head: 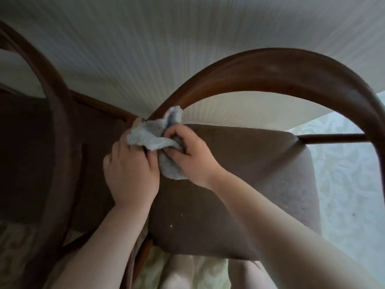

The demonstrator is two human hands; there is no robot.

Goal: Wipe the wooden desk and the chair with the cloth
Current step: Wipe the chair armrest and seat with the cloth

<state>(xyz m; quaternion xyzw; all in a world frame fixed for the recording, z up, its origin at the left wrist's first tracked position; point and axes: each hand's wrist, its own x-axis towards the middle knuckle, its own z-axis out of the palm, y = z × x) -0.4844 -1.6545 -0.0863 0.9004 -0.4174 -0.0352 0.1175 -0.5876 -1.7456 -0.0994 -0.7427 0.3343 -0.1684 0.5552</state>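
Observation:
A crumpled light blue cloth [152,138] is bunched between both my hands, just above the brown padded seat [239,184] of a dark wooden chair. My left hand [131,174] grips its left part and my right hand [189,155] grips its right part. The cloth's upper end touches the lower end of the chair's curved wooden arm [270,71], which arches up and over to the right. The wooden desk cannot be made out in this view.
A second curved wooden arm [56,126] and a dark seat stand at the left. A white ribbed surface [145,49] fills the top of the view. Pale patterned floor [350,180] shows at the right and below the seat's front edge.

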